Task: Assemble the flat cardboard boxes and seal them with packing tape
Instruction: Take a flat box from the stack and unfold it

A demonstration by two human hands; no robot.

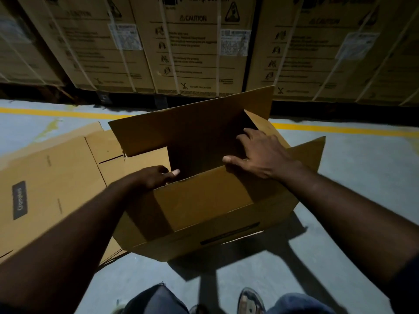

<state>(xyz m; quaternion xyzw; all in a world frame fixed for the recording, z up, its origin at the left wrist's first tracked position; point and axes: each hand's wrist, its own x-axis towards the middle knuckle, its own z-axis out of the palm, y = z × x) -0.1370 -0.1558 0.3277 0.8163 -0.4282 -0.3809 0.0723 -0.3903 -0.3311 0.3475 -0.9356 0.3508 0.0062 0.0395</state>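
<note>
A brown cardboard box point(204, 205) stands opened out on the grey floor in the middle of the view, its top flaps up and its inside dark. My left hand point(154, 176) grips the box's left corner, with fingers curled over the near wall's top edge. At the right side, my right hand point(258, 152) lies spread over the inner flap, thumb on the near wall's rim. A flattened cardboard box point(52, 184) with a dark label lies on the floor to the left, partly under the open one. No tape is in view.
Tall strapped cartons point(192, 46) with caution print line the back on dark pallets. A yellow line point(340, 129) runs across the grey concrete floor in front of them. My knees and one shoe point(250, 301) show at the bottom edge.
</note>
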